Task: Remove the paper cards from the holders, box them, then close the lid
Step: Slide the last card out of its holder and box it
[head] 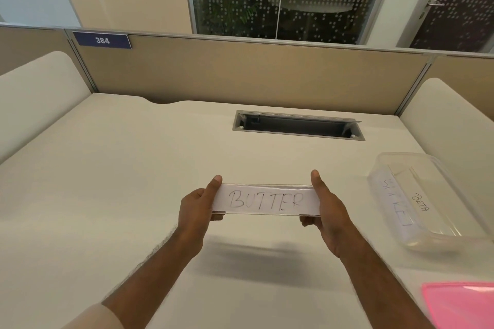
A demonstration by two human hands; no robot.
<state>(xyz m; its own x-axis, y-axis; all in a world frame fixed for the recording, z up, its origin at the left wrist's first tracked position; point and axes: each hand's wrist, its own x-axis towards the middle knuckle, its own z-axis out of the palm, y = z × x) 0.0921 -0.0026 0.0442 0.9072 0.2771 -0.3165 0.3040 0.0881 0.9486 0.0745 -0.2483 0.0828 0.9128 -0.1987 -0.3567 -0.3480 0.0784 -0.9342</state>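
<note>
I hold a clear acrylic card holder (266,185) above the desk, lifted off its surface. Inside it sits a white paper card (264,199) with BUTTER written on it. My left hand (196,209) pinches the holder's left end and my right hand (327,208) pinches its right end, thumbs on top. At the right stands a clear plastic box (438,235), open, with white paper cards inside; one (421,201) reads BETA. A pink lid (462,304) lies flat at the bottom right corner.
The cream desk (133,181) has a cable slot (298,125) with a grey frame at the back centre. Tan partition panels (254,75) close off the back, rounded white dividers (40,93) the sides. A blue sign (102,40) reads 384.
</note>
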